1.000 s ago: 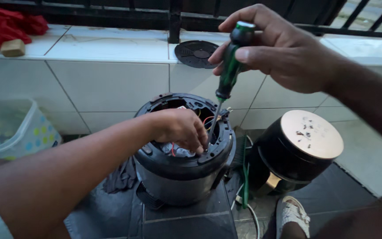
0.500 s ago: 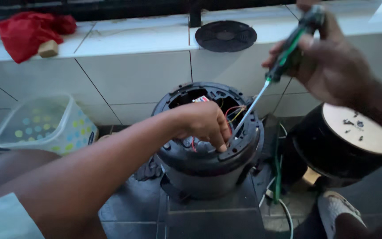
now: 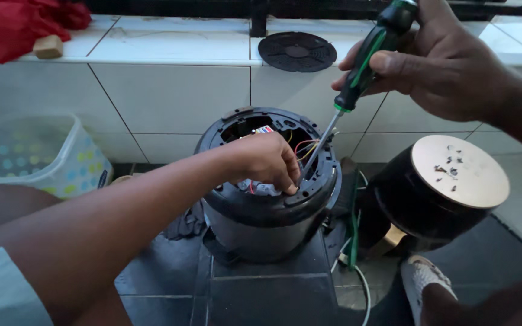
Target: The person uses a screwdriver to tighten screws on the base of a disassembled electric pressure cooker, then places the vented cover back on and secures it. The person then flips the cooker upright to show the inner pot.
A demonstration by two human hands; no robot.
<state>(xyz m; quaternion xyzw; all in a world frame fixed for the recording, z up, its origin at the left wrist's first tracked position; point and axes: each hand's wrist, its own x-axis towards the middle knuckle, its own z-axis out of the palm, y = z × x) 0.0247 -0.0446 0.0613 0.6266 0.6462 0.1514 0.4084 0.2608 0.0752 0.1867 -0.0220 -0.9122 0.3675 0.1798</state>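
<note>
Two hands: both bare, both at work over one opened appliance.
Near edge: a pale sleeve [image 3: 1, 290] at lower left, and a white shoe [image 3: 425, 279] at lower right.
Floor: dark tiles [image 3: 261, 296], with a white cable [image 3: 360, 284] and a green cable [image 3: 353, 223] lying beside the appliance.
Appliance: a round black appliance body [image 3: 267, 223] stands upright on the floor, open at the top, with red, yellow and white wires [image 3: 303, 148] showing inside.
Left hand: the left hand [image 3: 264, 162] reaches across from the left and rests on the near rim of the appliance body; its fingers are curled and pressed together, fingertips down at the rim beside the tool tip (whether they pinch a small part cannot be told).
Screwdriver: a green-and-black screwdriver [image 3: 367, 57] slants down to the left, its metal shaft entering the open top just beside the left fingertips.
Right hand: the right hand [image 3: 442, 57] wraps the screwdriver handle from above, thumb laid along the grip, other fingers closed round it.
Right side: a black cylinder with a flat gold-coloured face [image 3: 459, 172] lies tilted near the appliance; small dark bits sit on that face.
Left side: a translucent plastic tub [image 3: 37, 154] with coloured dots stands against the wall.
Far ledge: a white tiled ledge [image 3: 170, 42] carries a round black disc [image 3: 297, 51], a red cloth [image 3: 13, 24] and a small tan block [image 3: 48, 46].
</note>
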